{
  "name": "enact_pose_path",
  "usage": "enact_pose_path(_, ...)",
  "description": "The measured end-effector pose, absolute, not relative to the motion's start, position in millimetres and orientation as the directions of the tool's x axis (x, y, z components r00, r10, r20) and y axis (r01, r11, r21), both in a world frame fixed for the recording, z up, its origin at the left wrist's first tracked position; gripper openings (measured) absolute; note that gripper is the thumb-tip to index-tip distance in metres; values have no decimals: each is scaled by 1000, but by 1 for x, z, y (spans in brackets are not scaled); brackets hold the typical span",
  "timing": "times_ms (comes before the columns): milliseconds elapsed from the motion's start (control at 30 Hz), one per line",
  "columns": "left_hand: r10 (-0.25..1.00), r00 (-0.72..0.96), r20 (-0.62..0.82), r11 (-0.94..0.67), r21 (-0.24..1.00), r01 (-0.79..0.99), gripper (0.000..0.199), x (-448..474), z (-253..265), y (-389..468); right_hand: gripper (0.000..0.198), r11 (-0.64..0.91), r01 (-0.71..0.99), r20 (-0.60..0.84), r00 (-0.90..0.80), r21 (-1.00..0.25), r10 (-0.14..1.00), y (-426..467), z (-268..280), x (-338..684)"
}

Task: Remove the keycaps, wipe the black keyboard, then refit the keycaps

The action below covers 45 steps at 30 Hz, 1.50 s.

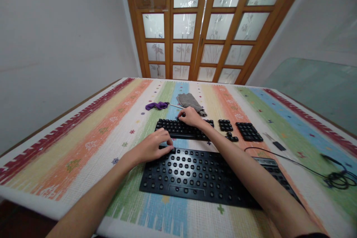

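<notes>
Two bare arms reach forward from the bottom edge; the left hand point(156, 145) is bent at the upper left corner of a black keyboard point(186, 174) lying mostly bare of keycaps, its fingers curled and thumb tip at the corner, though whether they pinch anything cannot be told; the right forearm slants across the keyboard, and the right hand point(191, 116) is above loose keycaps point(181, 130) set in rows beyond it, thumb and forefinger rounded about a small dark piece, a firm grip being impossible to confirm; the table point(92, 163) wears a cover in stripes of red, yellow, orange, green and blue; past it stand wooden doors point(195, 41) with frosted, plant-patterned panes, between pale grey walls point(61, 26).
</notes>
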<state>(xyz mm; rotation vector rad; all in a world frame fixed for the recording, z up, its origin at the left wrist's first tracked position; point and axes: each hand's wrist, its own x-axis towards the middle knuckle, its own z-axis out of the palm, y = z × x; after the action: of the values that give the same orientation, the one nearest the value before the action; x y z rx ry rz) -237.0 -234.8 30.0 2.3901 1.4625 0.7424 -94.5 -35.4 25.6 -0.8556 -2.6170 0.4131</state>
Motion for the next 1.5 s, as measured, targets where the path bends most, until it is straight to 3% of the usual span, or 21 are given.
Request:
enact_pose_path(333, 886, 362, 289, -460, 453, 763, 14, -237, 30, -235, 14, 735, 516, 214, -735, -441, 644, -35, 24, -100)
enact_pose_path(667, 885, 366, 287, -461, 438, 772, 12, -237, 28, -235, 15, 727, 449, 314, -691, -520, 651, -49, 39, -89)
enact_pose_path(967, 866, 387, 317, -495, 423, 759, 16, -232, 26, -238, 13, 687, 187, 269, -823, -703, 500, -112, 39, -32)
enact_pose_path(1167, 848, 399, 348, -524, 439, 730, 16, -228, 26, -238, 20, 709, 237, 195, -861, -664, 470, -141, 38, -25)
enact_pose_path(1500, 844, 412, 344, -534, 460, 709, 14, -221, 25, -239, 19, 799, 214, 263, -869, -562, 418, -149, 34, -27)
